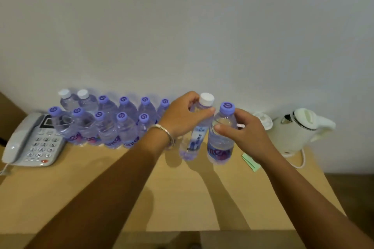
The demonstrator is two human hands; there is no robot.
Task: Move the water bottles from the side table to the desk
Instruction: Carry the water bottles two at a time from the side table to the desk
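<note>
My left hand grips a clear water bottle with a white cap around its shoulder; the bottle leans slightly and its base is at the wooden table top. Just to its right my right hand holds a purple-capped bottle at its upper body, standing upright. Further left, several purple-capped bottles stand in two rows against the wall, with two white-capped bottles at the back left.
A grey desk phone lies at the table's left end. A white electric kettle with its cord stands at the right, a white lid-like disc beside it. A green paper slip lies near my right wrist.
</note>
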